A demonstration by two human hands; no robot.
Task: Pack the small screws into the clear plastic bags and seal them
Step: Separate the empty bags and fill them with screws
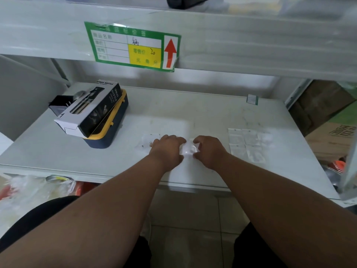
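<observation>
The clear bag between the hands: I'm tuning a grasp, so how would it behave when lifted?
The bag looks thin and glossy, so probably floppy and slippery. It seems very light, likely sliding on the smooth shelf when nudged. Both the left hand and right hand pinch it, suggesting it needs two-sided support.

Bare shelf top (193, 111) lies open mid-frame, blocked at left by the spray bottle box (90, 111) and at right by flat bags (249, 144).

On the worktop (193, 113), a spray bottle box (90, 111) lies atop a case (111, 132) at left. Loose screws (146, 145) sit centre-left, a small bag (189, 148) at centre, and a stack of bags (248, 144) at right.
</observation>
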